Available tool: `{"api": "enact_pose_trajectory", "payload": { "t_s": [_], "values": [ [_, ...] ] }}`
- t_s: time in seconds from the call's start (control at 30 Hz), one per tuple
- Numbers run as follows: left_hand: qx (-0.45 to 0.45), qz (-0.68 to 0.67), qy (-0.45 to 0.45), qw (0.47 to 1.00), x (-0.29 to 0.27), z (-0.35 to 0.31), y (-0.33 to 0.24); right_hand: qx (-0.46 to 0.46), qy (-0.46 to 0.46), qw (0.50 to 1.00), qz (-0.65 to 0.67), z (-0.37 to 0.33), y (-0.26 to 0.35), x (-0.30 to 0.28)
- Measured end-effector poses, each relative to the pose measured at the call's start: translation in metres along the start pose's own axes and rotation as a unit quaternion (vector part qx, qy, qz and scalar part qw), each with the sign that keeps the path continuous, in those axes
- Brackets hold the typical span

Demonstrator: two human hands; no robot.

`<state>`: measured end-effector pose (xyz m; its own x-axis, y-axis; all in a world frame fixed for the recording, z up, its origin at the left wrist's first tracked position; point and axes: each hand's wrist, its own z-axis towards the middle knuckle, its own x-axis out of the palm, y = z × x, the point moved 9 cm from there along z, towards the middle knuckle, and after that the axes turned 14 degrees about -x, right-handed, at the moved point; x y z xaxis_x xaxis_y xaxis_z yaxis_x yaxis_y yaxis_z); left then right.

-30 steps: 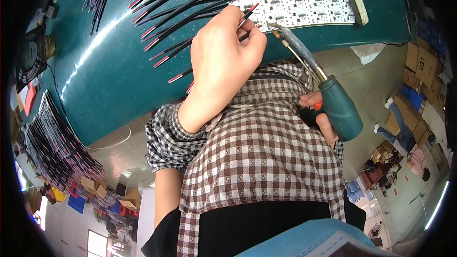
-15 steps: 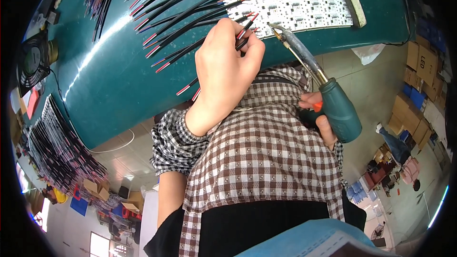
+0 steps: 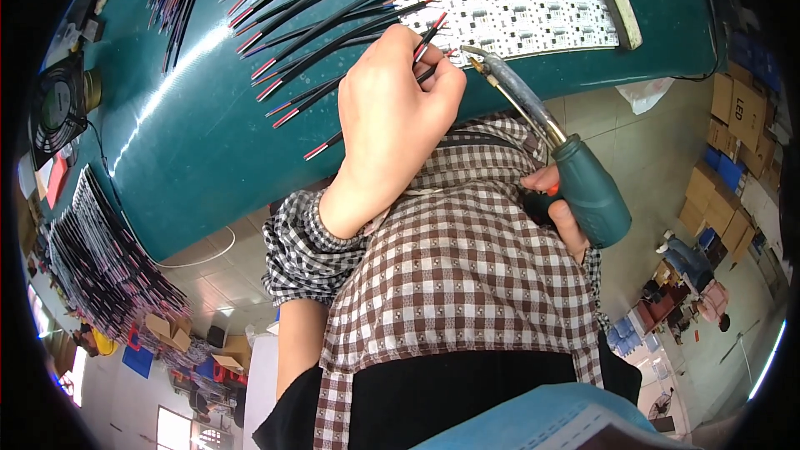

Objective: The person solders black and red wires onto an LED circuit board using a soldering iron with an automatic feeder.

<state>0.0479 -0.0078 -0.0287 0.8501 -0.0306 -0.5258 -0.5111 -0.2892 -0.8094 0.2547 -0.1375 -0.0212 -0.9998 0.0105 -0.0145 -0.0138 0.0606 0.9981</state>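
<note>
My left hand (image 3: pixel 393 104) is closed on black cables (image 3: pixel 429 39) with red and white stripped ends, pinching them by the near left edge of a white circuit board panel (image 3: pixel 533 0). In my right hand (image 3: pixel 567 221) is a soldering iron with a green handle (image 3: pixel 593 192). Its metal tip (image 3: pixel 479 54) points up and left, close to the panel's near edge and the cable ends. Whether the tip touches a wire I cannot tell. Further black cables (image 3: pixel 321 25) lie in a row, their tips at the panel's left edge.
A green table (image 3: pixel 200 158) carries the panel, with a pale-edged bar (image 3: pixel 615 0) along the panel's right side. Another cable bundle (image 3: pixel 179 0) lies at the far left. A black fan (image 3: pixel 60 108) and a large cable pile (image 3: pixel 108 254) are at left; cardboard boxes (image 3: pixel 733 117) stand at right.
My left hand has shifted slightly up and left with the cables. The soldering iron has moved a little left, its tip closer to the wire ends.
</note>
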Motion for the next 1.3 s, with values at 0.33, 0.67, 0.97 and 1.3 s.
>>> {"api": "enact_pose_trajectory", "payload": {
  "t_s": [0.33,0.67,0.97,1.3],
  "values": [
    [0.000,-0.002,-0.001,1.000,0.000,0.000,0.002,0.031,0.054,0.998,-0.023,-0.002,-0.003,0.005],
    [-0.009,-0.007,0.007,1.000,0.000,0.000,0.001,0.004,0.055,0.994,-0.091,-0.007,-0.003,-0.004],
    [-0.014,-0.011,0.014,1.000,-0.002,0.004,0.006,0.017,0.054,0.998,-0.012,0.007,0.005,0.013],
    [-0.057,-0.092,0.088,0.990,-0.070,-0.009,0.015,-0.088,-0.090,0.982,0.138,0.048,0.024,-0.019]
  ]
}}
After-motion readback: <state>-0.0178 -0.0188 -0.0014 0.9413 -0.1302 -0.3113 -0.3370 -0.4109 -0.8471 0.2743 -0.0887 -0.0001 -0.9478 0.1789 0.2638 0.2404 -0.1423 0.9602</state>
